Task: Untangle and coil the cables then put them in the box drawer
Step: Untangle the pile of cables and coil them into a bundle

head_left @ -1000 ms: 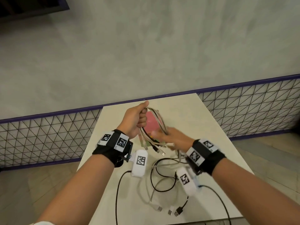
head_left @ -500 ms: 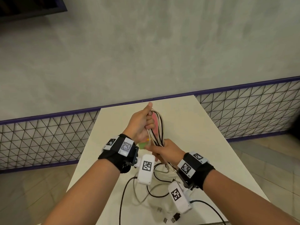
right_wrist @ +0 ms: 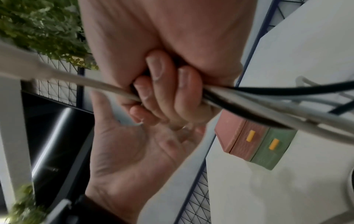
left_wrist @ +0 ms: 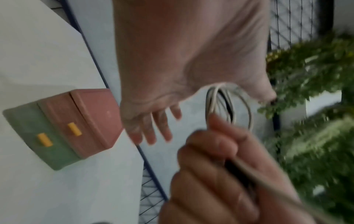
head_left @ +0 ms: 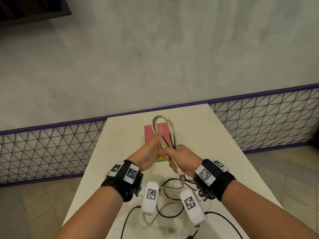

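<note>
A bundle of white and black cables (head_left: 160,116) stands looped above the table, in front of the pink and green box (head_left: 156,135). My right hand (head_left: 178,157) grips the bundle low down; the right wrist view shows its fingers (right_wrist: 164,91) curled round the cables (right_wrist: 264,108). My left hand (head_left: 151,149) is next to the loop with straight, blurred fingers and holds nothing; its open palm (right_wrist: 132,151) faces the right fist. In the left wrist view the loop (left_wrist: 209,103) rises from the right fist (left_wrist: 214,159), and the box (left_wrist: 67,125) shows two yellow drawer handles, both drawers closed.
More loose black and white cables (head_left: 170,210) lie tangled on the white table (head_left: 215,144) near my wrists, with plugs at the front edge. A mesh fence (head_left: 51,149) and a grey wall stand behind the table. Green plants (left_wrist: 316,75) are off to the side.
My left hand has let go of the top of the bundle and opened beside it. The right hand has taken the bundle in its fist, and the loop now stands free above it.
</note>
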The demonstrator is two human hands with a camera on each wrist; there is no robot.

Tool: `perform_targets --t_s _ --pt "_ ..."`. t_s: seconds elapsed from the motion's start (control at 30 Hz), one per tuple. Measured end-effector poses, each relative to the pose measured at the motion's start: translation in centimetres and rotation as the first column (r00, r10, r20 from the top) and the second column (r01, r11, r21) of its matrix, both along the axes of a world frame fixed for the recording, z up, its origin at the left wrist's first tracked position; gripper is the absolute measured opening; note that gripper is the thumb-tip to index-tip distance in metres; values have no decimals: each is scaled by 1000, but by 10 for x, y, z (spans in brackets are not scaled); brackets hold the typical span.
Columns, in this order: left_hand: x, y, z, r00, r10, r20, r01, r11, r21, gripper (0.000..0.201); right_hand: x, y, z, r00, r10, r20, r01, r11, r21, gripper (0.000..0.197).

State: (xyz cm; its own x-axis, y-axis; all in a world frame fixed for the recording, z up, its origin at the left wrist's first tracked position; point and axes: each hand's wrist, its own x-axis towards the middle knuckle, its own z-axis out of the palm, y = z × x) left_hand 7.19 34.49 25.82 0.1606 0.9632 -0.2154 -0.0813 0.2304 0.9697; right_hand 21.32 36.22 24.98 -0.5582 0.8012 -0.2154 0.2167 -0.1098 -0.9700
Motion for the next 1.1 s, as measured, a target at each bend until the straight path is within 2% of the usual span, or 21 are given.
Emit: perform_targets --t_s 0.1,0.17,0.23,0.3,0.37,0.47,0.53,0.63,0.8,0.9,1.0,1.1 --pt "9 5 0 987 -127 -98 115 986 -117 62 -8 0 1 996 4 87 -15 992 128 32" --pt "10 9 12 968 -193 -163 175 978 -115 45 -10 1 4 1000 13 20 -15 994 110 30" --pt "8 14 20 961 -199 -190 189 980 -70 43 -8 2 8 998 41 -56 -38 997 69 33" --pt "8 18 27 990 -117 -74 115 993 -36 43 -5 5 4 992 75 -100 -68 995 68 31" --pt "4 25 30 984 21 175 -16 999 -31 41 -1 7 -9 995 99 -34 -95 991 91 18" --pt "-5 39 30 850 239 470 -217 971 -100 41 0 9 -41 976 150 160 -176 972 158 25" --pt "-9 47 27 748 351 564 -316 935 -163 40 1 12 -53 955 199 219 -238 956 172 24" --pt "-24 59 22 639 467 612 -444 873 -202 41 9 21 -60 973 161 163 -178 979 98 20" --pt "-65 73 16 435 628 645 -638 721 -270 44 21 34 -52 990 129 61 -133 989 65 14" --pt "-79 80 21 371 642 671 -693 672 -260 45 18 45 -43 996 80 49 -85 992 91 17" --pt "-93 83 43 340 597 727 -730 654 -196 44 16 64 -36 977 103 189 -133 979 156 11" --pt "-110 77 79 333 511 793 -758 645 -97 44 25 79 -51 941 57 333 -112 983 147 23"
